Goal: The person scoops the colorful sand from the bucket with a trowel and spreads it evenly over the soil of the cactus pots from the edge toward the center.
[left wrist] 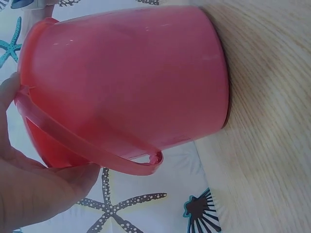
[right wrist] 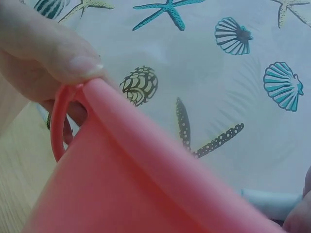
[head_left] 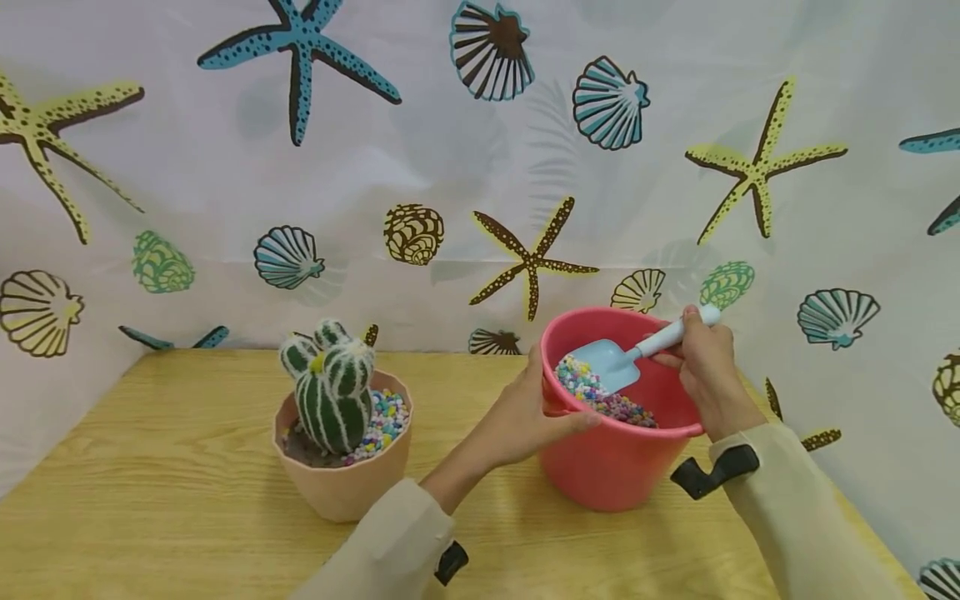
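A pink bucket (head_left: 600,471) stands on the wooden table, right of centre, with colourful pebbles (head_left: 622,408) inside. My left hand (head_left: 517,423) grips its rim on the left side, thumb along the near edge. In the left wrist view, the bucket's handle (left wrist: 87,148) hangs down beside the thumb. My right hand (head_left: 707,367) holds a light-blue toy shovel (head_left: 603,360) by its handle, over the bucket's right rim. The shovel's blade lies inside the bucket at the pebbles. In the right wrist view, the bucket wall (right wrist: 112,174) hides most of the shovel.
Left of the bucket, a peach-coloured pot (head_left: 360,479) holds a knitted cactus (head_left: 330,396). Colourful pebbles (head_left: 386,421) cover the right part of the pot, and a brownish surface shows at its left. A cloth (head_left: 420,167) printed with starfish and shells hangs behind the table (head_left: 187,467).
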`<control>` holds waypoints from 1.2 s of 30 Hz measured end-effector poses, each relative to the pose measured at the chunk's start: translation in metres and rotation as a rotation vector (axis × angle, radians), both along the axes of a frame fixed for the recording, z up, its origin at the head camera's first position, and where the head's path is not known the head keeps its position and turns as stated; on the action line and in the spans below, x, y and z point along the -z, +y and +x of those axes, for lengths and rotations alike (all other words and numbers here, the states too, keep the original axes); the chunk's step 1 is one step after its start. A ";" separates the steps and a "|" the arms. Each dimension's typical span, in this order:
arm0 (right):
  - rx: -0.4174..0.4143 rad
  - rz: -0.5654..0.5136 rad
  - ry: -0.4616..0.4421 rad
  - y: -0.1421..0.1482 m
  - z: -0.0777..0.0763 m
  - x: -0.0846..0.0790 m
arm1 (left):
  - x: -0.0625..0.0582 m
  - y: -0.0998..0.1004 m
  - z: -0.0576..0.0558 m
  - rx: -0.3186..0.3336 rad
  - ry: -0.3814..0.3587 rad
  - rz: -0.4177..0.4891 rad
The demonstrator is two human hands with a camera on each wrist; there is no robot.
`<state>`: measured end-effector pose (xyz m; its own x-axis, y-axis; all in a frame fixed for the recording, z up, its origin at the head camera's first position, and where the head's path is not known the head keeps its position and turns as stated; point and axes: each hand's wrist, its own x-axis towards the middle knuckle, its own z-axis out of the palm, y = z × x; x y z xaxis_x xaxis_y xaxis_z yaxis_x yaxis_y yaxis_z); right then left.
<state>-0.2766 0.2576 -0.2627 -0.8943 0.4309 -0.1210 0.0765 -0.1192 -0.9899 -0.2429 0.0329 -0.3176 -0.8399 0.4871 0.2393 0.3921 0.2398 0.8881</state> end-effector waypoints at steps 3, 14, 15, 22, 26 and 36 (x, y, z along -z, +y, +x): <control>0.005 -0.071 0.007 -0.001 0.002 -0.001 | 0.001 -0.003 0.004 -0.008 -0.003 -0.011; -0.026 -0.217 0.039 0.003 0.005 -0.006 | -0.004 -0.013 0.016 -0.047 0.053 -0.085; -0.027 -0.224 0.043 0.003 0.005 -0.006 | -0.005 -0.015 0.017 -0.058 0.061 -0.100; -0.018 -0.312 0.104 0.007 0.007 -0.013 | -0.006 -0.028 0.025 -0.125 0.063 -0.185; -0.030 -0.358 0.108 0.006 0.009 -0.014 | -0.003 -0.038 0.029 -0.161 0.068 -0.196; -0.122 -0.438 0.140 0.000 0.018 -0.018 | 0.006 -0.060 0.038 -0.208 0.069 -0.179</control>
<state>-0.2583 0.2575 -0.2447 -0.9559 0.2568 -0.1428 -0.0142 -0.5260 -0.8504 -0.2045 -0.0269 -0.3233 -0.9111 0.3454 0.2248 0.3757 0.4718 0.7977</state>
